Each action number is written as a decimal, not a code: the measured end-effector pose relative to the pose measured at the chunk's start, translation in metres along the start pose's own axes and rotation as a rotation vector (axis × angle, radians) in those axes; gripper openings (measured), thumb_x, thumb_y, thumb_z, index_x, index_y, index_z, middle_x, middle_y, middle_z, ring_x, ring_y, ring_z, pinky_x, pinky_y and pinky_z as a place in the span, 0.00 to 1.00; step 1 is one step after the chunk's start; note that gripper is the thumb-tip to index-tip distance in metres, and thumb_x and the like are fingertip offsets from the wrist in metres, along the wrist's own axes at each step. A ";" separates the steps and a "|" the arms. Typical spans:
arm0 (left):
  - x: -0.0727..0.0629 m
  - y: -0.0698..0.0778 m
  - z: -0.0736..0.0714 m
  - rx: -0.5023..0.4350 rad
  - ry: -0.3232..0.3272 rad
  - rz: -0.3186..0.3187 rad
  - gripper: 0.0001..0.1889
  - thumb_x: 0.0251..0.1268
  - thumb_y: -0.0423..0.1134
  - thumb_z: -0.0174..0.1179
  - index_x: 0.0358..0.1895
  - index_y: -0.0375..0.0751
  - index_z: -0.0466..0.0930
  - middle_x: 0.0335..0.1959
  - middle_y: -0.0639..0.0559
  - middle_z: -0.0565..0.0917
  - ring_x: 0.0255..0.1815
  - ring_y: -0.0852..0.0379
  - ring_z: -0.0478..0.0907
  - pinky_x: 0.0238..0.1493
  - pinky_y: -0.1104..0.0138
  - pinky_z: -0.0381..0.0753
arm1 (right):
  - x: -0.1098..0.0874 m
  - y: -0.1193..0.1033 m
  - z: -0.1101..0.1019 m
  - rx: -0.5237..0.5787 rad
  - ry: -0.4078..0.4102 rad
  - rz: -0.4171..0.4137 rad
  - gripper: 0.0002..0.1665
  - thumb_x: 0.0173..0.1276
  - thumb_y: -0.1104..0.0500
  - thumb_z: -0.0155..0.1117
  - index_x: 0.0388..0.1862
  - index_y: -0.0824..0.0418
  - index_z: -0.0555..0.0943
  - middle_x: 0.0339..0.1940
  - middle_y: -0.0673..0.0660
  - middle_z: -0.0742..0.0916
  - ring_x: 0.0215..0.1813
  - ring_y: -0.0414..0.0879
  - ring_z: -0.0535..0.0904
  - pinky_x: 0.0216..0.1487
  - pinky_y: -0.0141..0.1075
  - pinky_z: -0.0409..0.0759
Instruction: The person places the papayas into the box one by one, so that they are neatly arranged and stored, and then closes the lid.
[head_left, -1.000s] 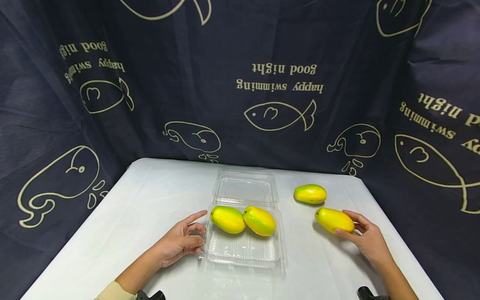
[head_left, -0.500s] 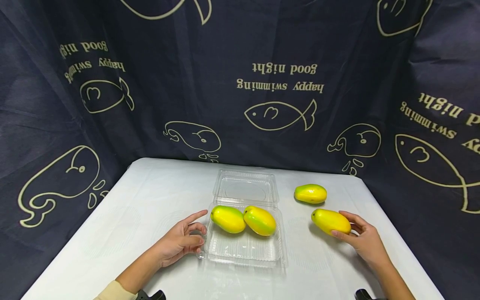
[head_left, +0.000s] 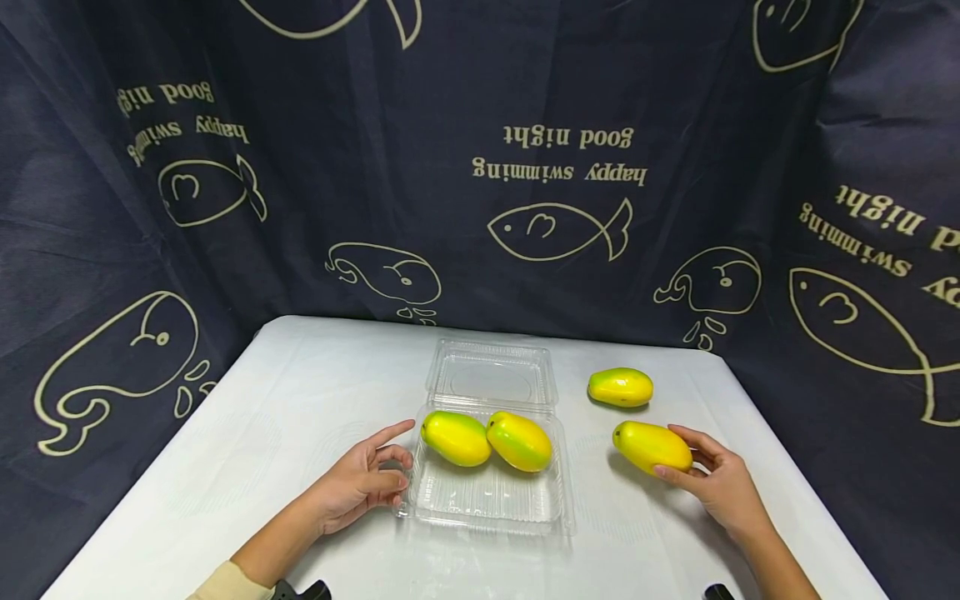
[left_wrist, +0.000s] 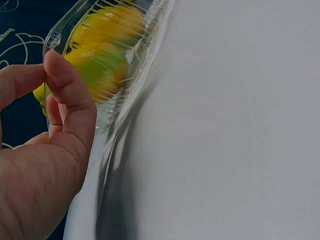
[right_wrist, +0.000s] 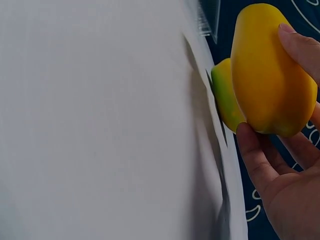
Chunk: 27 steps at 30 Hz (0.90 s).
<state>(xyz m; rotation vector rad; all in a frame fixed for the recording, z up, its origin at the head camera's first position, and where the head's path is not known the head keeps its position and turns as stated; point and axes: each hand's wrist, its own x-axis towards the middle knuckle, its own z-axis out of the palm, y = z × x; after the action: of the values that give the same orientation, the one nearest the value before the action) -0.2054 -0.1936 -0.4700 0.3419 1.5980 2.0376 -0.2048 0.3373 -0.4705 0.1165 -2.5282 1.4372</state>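
Right of the clear container [head_left: 487, 504], well apart from it, a yellow fruit [head_left: 651, 447] is gripped firmly by the right hand [head_left: 720, 483]: the thumb is laid on its near side, fingers are curved round the far side, and the narrow, dark-tipped end is pointed towards the container. Over at the container's left edge, the rim is pinched by the left hand [head_left: 367, 483] between thumb and a bent finger, which finger cannot be told for certain, while the index is held out straight beside the wall. Into the container now: its far half is filled by a green-topped fruit [head_left: 455, 439] on the left and a yellow-green fruit [head_left: 519, 442] on the right, seated side by side. Behind the base, the lid [head_left: 491, 375] is laid back flat. A fourth fruit [head_left: 620, 388] is seen on its side, right of the lid. Underneath the container a white cloth [head_left: 315, 375] is spread; behind it, dark fabric [head_left: 420, 167] is hung, printed with pale fish and whales.
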 end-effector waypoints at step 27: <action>0.001 -0.001 -0.001 -0.017 -0.007 0.006 0.49 0.66 0.20 0.58 0.84 0.40 0.38 0.46 0.54 0.75 0.30 0.61 0.77 0.35 0.71 0.85 | -0.006 -0.011 0.014 0.112 -0.024 -0.007 0.39 0.56 0.68 0.80 0.67 0.70 0.76 0.53 0.30 0.82 0.49 0.27 0.81 0.43 0.23 0.85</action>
<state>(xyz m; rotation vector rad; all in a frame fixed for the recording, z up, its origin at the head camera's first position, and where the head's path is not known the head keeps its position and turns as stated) -0.2061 -0.1936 -0.4712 0.3472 1.5768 2.0506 -0.1987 0.3196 -0.4691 0.1629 -2.4625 1.5843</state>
